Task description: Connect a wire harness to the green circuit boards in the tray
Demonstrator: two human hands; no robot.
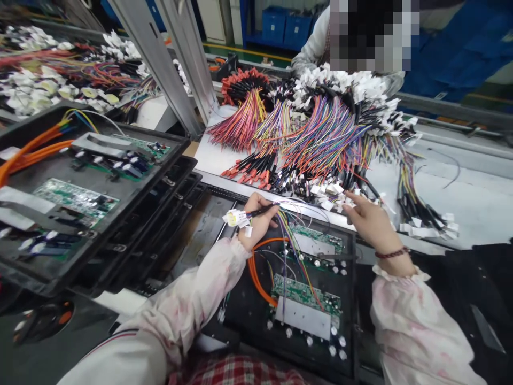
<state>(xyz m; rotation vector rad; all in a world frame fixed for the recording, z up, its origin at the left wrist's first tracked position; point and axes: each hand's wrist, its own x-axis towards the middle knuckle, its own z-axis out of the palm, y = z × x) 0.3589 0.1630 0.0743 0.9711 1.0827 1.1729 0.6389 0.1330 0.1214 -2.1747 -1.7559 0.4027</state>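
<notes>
My left hand (259,218) is closed round a bundle of thin coloured wires that ends in a white connector (236,217) sticking out to the left. The wires run down to green circuit boards (306,291) in a black tray (352,321) in front of me, beside an orange cable (256,275). My right hand (371,219) reaches to the near edge of a big pile of coloured wire harnesses (320,139). Its fingers are pinched on a wire end (348,193) there, and I cannot make out exactly which one.
A stack of black trays (172,160) with circuit boards and orange cables stands tilted at the left. Grey metal posts (160,59) rise behind it. Another person (316,43) sits across the bench behind the harness pile. More harnesses (60,75) lie at the far left.
</notes>
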